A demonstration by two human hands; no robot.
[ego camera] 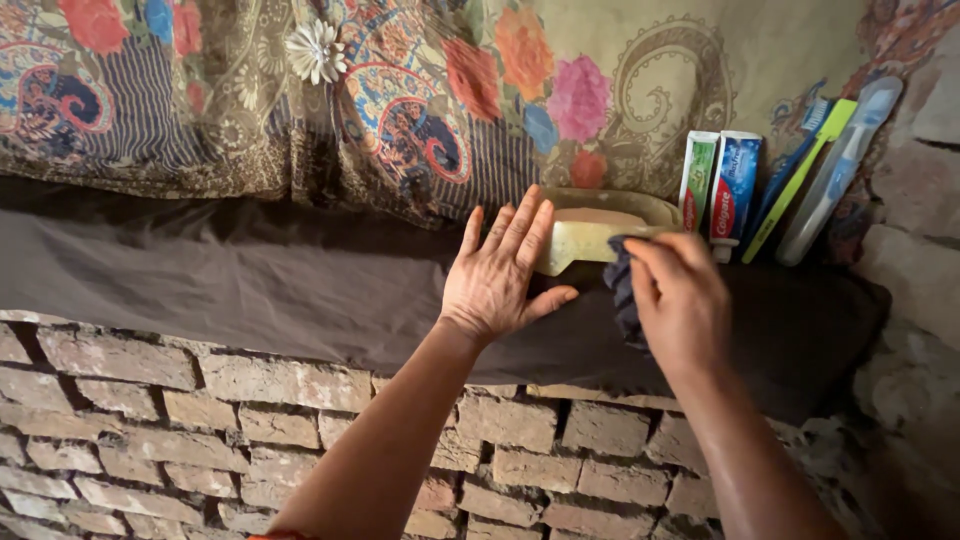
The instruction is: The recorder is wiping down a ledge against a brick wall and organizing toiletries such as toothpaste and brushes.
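My left hand (503, 272) lies flat with fingers spread on the dark brown cloth (250, 290) that covers the brick ledge, its fingertips touching the left end of a yellowish soap dish (585, 240). A pale bar of soap (598, 215) lies in the dish. My right hand (678, 295) grips a dark blue rag (624, 295) and presses it against the dish's right front side.
Two upright toothpaste tubes (722, 185) and several toothbrushes (815, 175) lean against the wall right of the dish. A flowered paisley cloth (400, 100) hangs behind. A bare brick wall (200, 420) lies below the ledge, rough stone (915, 300) at right.
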